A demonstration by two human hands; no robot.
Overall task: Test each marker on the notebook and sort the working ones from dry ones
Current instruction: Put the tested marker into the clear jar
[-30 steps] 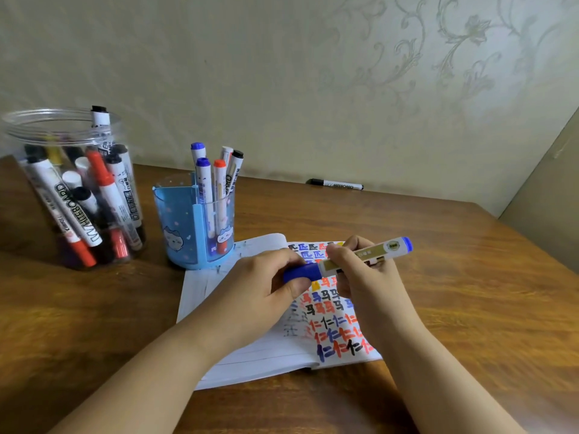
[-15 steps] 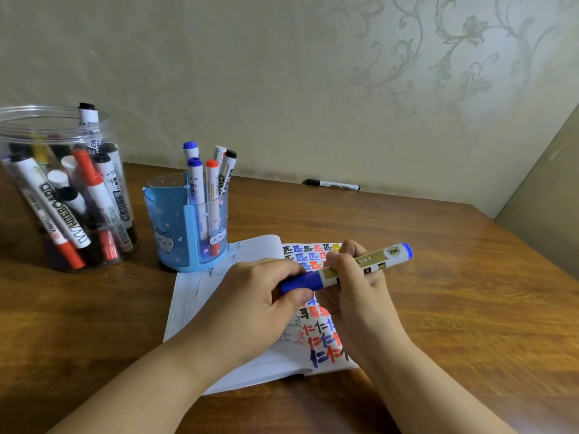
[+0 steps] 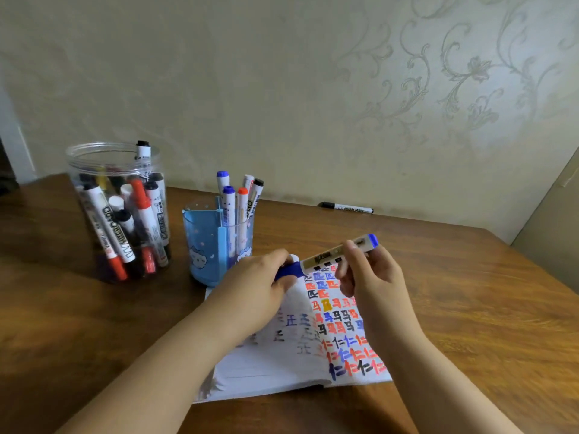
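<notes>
A blue marker point(image 3: 326, 257) with a gold label is held level above the open notebook point(image 3: 282, 368). My left hand point(image 3: 257, 286) grips its blue cap at the left end. My right hand point(image 3: 372, 277) grips the barrel near the blue tail end. The cap still looks joined to the barrel. The notebook's right page is covered with red, blue and black test strokes. A clear jar point(image 3: 117, 211) at the left holds several markers. A blue pen cup point(image 3: 216, 242) behind my left hand holds several more.
A single black whiteboard marker point(image 3: 346, 208) lies by the wall at the back. The wooden table point(image 3: 488, 308) meets the wall behind and ends at the right, where a door or panel stands.
Both hands with the blue marker have stayed together over the notebook, lifted slightly. The view has swung so the jar and cup sit further right in the frame.
</notes>
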